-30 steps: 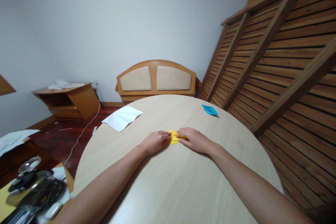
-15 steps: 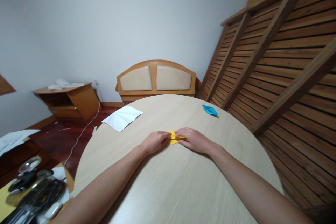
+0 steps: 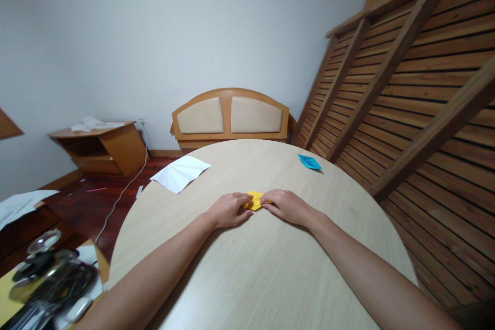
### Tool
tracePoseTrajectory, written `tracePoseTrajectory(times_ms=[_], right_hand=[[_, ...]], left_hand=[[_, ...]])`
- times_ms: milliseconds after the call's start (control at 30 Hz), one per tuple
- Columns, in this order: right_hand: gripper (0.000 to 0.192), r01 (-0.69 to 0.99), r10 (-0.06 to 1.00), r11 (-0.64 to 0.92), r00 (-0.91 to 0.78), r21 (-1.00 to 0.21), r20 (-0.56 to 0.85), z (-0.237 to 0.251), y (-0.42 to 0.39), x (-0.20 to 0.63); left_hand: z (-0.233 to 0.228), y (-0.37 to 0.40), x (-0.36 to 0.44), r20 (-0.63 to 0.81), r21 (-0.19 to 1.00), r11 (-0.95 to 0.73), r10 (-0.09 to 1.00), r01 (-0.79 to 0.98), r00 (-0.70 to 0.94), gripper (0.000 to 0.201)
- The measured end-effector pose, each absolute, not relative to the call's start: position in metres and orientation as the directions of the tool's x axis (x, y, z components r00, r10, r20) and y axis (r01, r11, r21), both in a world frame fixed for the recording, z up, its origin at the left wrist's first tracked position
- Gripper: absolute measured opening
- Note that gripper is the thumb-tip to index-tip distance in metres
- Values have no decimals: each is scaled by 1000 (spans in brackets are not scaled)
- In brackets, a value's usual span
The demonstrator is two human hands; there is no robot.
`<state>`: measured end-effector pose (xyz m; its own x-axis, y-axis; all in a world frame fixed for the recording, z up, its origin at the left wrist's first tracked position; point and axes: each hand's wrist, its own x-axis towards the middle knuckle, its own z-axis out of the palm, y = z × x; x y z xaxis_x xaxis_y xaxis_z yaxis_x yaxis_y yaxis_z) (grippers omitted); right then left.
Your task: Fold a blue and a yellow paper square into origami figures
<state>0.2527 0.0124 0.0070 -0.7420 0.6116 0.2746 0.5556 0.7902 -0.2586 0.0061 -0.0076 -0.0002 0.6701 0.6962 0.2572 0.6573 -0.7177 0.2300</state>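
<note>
A small folded piece of yellow paper (image 3: 256,200) lies on the round, pale wooden table (image 3: 240,268), between my two hands. My left hand (image 3: 231,210) grips its left side, with the fingers on top and the thumb at the near edge. At the right end, my right hand (image 3: 285,206) pinches the paper between thumb and fingertips. The fingers cover both ends of the paper, so only its middle shows. Farther off on the right lies a folded blue paper boat (image 3: 310,162).
A creased white sheet (image 3: 180,174) rests at the table's far left edge. Beyond the table stands a wooden headboard (image 3: 227,113). Slatted wooden panels (image 3: 417,113) lean on the right. Lower left, a box of clutter (image 3: 54,283) sits beside the table, and a white cable (image 3: 119,198) crosses the floor.
My right hand has shifted slightly right along the yellow paper, and more of the paper's middle now shows. My left fingers have changed position a little on its left side.
</note>
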Motion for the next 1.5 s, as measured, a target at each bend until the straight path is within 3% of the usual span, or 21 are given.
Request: tracePoseTrajectory(times_ms=[400,933,1200,1400,1500], right_hand=[[26,590,677,733,-679,-337,284,12,8,249],[22,643,712,701,-649,-309,267,13,11,253],[24,603,712,699,-634,-385,301,12,9,251],[47,549,709,689,-644,-473,286,11,9,253],[44,518,717,674,-630,-526,299,9,11,253]], left_hand=[[-5,-4,9,286,238,-680,732,694,619,27],[-2,-8,16,275,200,-550,826,811,493,23],[-3,-7,16,333,237,-498,848,834,412,25],[-3,-6,15,329,247,-481,858,841,394,23],[-2,-7,16,337,249,-480,857,841,389,24]])
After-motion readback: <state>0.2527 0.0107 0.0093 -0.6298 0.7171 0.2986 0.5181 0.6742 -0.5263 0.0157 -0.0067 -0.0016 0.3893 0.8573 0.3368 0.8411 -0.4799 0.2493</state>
